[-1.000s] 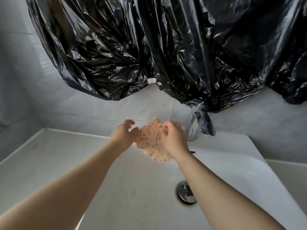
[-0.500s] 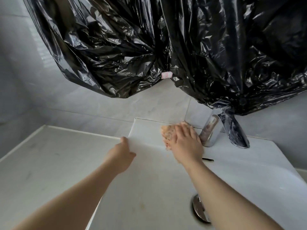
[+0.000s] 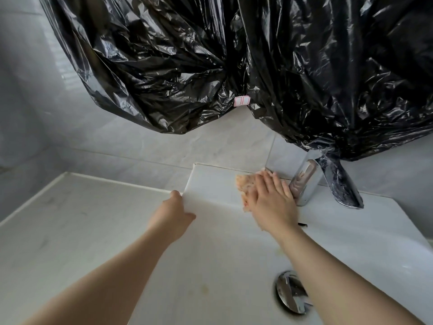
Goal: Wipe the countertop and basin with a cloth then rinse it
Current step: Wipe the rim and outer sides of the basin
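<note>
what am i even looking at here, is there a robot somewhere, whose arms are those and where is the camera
There is no robot here. These are a person's two bare arms, seen from one wide-angle camera worn on their head and looking forward and down, which is why the arms reach in from the bottom.

The right hand lies flat and presses a pinkish speckled cloth onto the back ledge of the white basin, just left of the chrome tap. The left hand holds the basin's left rim, where it meets the countertop. The shiny disc low down is the drain. Black plastic bags hang on the wall above; what they cover is hidden.
</note>
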`<state>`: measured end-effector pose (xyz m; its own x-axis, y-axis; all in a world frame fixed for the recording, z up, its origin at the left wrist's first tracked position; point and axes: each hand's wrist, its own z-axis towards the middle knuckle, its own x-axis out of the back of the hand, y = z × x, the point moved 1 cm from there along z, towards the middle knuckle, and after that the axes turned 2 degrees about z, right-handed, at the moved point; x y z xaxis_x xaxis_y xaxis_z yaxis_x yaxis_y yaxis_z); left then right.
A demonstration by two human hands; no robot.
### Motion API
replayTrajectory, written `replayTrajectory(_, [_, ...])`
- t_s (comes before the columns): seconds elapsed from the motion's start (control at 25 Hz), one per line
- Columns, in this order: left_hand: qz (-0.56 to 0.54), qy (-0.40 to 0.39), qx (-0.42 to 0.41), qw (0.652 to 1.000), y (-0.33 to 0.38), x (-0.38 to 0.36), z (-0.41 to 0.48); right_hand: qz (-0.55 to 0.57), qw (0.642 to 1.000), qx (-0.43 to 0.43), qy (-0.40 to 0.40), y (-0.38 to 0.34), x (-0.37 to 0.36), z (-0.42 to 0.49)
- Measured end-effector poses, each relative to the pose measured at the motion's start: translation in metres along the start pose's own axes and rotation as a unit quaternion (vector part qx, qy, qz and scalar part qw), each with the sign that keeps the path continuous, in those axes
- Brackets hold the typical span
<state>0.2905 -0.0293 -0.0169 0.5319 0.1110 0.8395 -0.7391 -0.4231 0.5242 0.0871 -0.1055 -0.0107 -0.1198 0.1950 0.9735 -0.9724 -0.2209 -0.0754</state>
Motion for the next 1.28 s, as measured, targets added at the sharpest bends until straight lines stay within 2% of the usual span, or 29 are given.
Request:
replayTrajectory(0.12, [0.019,0.004,-0.005,1.0,0.002,0.0,-0.001,0.027,0.999,-0.02,-0.01,-0.038,0.004,0.003])
replayTrajectory(0.28, [0.03,0.016,-0.027,0.999,0.0,-0.003,0.0,0.108,0.984,0.138,-0.028,-0.117,-0.004,0.013])
replayTrajectory(0.4, [0.026,0.011,-0.023,0.999,0.0,-0.002,0.001,0.105,0.977,0.183,-0.038,-0.111,-0.008,0.024])
replayTrajectory(0.48, [0.019,0.009,-0.011,1.0,0.0,-0.001,0.001,0.091,0.985,0.139,-0.042,-0.077,-0.011,0.024])
replayTrajectory(0.64, [0.013,0.008,-0.016,1.0,0.0,-0.002,0.0,0.009,0.996,0.009,0.09,-0.014,-0.013,0.003])
replayTrajectory(0.72, [0.007,0.005,-0.017,1.0,-0.001,-0.002,0.0,0.022,0.998,-0.015,0.052,-0.03,-0.011,0.001])
replayTrajectory(0.76, [0.006,0.005,-0.017,1.0,-0.001,-0.003,0.0,0.046,0.998,0.011,0.032,-0.046,-0.011,0.002])
replayTrajectory(0.88, [0.023,0.012,-0.018,0.999,0.0,-0.002,0.0,0.077,0.976,0.204,-0.005,-0.085,-0.009,0.007])
replayTrajectory(0.96, [0.022,0.012,-0.015,1.0,0.0,-0.002,-0.001,0.063,0.966,0.248,-0.042,-0.076,-0.006,0.02])
replayTrajectory(1.08, [0.008,0.009,-0.012,1.0,0.0,-0.001,-0.001,0.054,0.981,0.182,-0.038,-0.031,-0.004,0.03])
replayTrajectory(1.2, [0.014,0.008,-0.008,1.0,0.0,-0.001,0.0,0.041,0.993,0.067,0.084,-0.005,-0.013,0.01])
replayTrajectory(1.28, [0.019,0.007,-0.01,1.0,0.0,0.0,-0.001,0.049,0.991,0.006,0.124,-0.018,-0.015,0.001])
